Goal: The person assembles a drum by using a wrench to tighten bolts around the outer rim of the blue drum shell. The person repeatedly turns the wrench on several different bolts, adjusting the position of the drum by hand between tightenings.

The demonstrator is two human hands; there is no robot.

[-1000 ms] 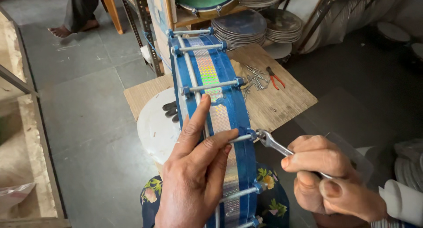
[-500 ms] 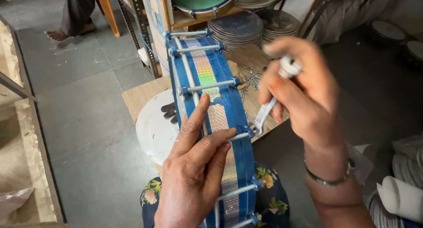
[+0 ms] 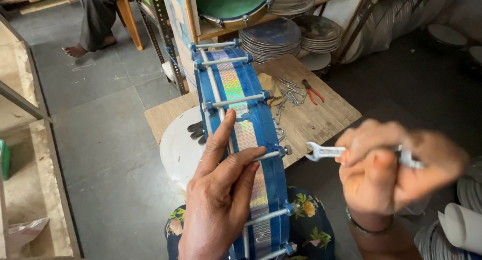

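blue drum (image 3: 271, 189): on edge | left hand (image 3: 221, 199): flat on it | right hand (image 3: 391, 169): gripping wrench (image 3: 324, 151)

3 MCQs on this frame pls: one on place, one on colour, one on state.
1. Where do the red-handled pliers lie?
A. on the wooden board
B. on the grey floor
C. in the right hand

2. What colour is the drum shell?
A. green
B. blue
C. white

3. What is the open-end wrench doing?
A. lying among the bolts
B. seated on the tension rod's nut
C. held in the right hand, jaw apart from the nut

Answers:
1 A: they rest on the wooden board by the loose bolts.
2 B: blue, with a shiny strip.
3 C: the right hand grips it; the left hand steadies the drum.
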